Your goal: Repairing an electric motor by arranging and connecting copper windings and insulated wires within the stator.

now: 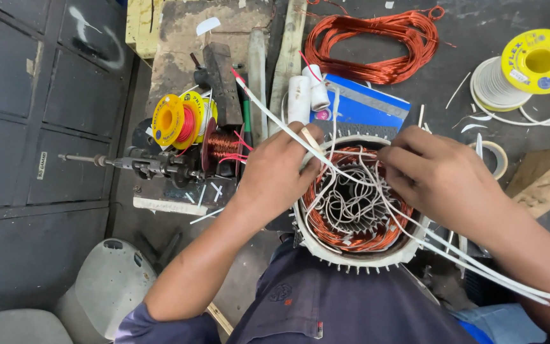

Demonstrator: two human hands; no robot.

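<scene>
Your left hand [275,175] pinches a white sleeved lead [268,113] at the near-left rim of the stator [358,255], fingers closed on it where it crosses the copper winding [318,216]. Your right hand [440,175] rests curled on the far-right rim; its fingertips are turned under, so I cannot tell whether they grip a lead or only press the coil down. The stator sits upright against your lap, bore facing you, at the near edge of the counter [453,64].

Keep the sleeve taut along the winding's curve and feed it low, between coil and core teeth, so the enamel isn't scraped. Steady the bundle with the right hand while the left guides.

Room is tight on the left: the winding jig [160,167] and yellow spools [176,120] stand just beside your left wrist. Loose white leads [498,274] trail off to the right under your forearm; mind that they don't snag. The wire coil [377,44] and white spool [529,70] lie well apart behind.
</scene>
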